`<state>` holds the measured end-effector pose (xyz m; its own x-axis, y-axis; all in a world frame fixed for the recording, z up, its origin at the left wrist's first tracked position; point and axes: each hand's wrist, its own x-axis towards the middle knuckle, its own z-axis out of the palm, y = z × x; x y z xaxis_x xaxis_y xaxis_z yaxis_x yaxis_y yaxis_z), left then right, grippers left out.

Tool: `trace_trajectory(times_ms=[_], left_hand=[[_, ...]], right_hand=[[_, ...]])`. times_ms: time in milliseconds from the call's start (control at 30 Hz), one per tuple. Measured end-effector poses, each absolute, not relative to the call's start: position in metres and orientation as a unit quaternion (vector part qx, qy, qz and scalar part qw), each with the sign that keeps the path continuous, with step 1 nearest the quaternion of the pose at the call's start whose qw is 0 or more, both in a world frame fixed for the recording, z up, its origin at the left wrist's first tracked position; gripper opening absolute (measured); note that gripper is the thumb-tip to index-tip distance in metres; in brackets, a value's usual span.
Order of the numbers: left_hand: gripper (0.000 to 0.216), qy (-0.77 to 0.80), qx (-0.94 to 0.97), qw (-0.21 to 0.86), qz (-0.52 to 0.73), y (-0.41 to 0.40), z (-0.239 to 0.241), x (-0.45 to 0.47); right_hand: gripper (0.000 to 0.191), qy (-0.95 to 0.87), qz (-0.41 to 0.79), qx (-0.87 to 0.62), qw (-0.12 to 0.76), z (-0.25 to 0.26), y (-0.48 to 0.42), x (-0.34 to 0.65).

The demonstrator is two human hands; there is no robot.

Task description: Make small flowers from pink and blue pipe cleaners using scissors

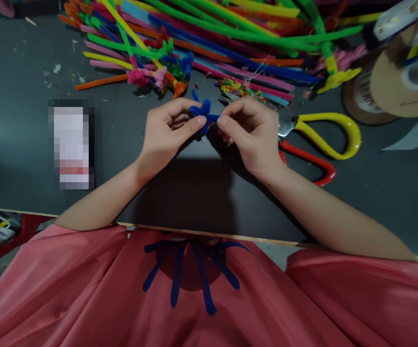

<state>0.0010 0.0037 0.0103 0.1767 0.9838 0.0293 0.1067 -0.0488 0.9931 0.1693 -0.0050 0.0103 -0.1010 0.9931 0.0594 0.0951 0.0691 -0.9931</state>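
A small blue pipe cleaner flower [205, 112] with looped petals is held between my two hands, above the dark table [180, 193]. My left hand [172, 126] pinches its left side, the thumb pressed on a petal. With thumb and forefinger, my right hand [249, 129] grips a blue end that sticks out to the right. Just behind the right hand lie scissors [344, 137] with one yellow and one red handle, their blades mostly hidden by the hand. Several short blue pipe cleaner pieces [178, 274] rest on the pink cloth over my lap.
Long pipe cleaners [230, 33] in many colours lie across the back, with finished pipe cleaner flowers [140, 76] at their left ends. Small coloured clippings [243, 89] are heaped before them. A pixelated phone-like object [72, 144] lies left; ribbon spools [393, 72] stand right.
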Motion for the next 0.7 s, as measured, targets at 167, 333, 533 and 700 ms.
trace_trajectory(times_ms=[167,333,533,700], left_hand=[[0.012,0.473,0.611,0.498,0.394,0.0020,0.0169,0.0044],[0.014,0.470,0.617,0.515,0.365,0.0004,0.0169,0.0056],[0.013,0.461,0.579,0.553,0.381,0.0011,0.0203,0.0040],[0.012,0.450,0.567,0.565,0.396,0.0027,0.0181,0.0031]], right_hand=[[0.028,-0.606,0.428,-0.478,0.470,0.0130,-0.0078,0.1704],[0.027,-0.630,0.410,-0.479,0.453,0.0129,-0.0078,0.1708],[0.026,-0.631,0.389,-0.487,0.462,0.0136,-0.0070,0.1714],[0.028,-0.636,0.389,-0.470,0.473,0.0106,-0.0051,0.1712]])
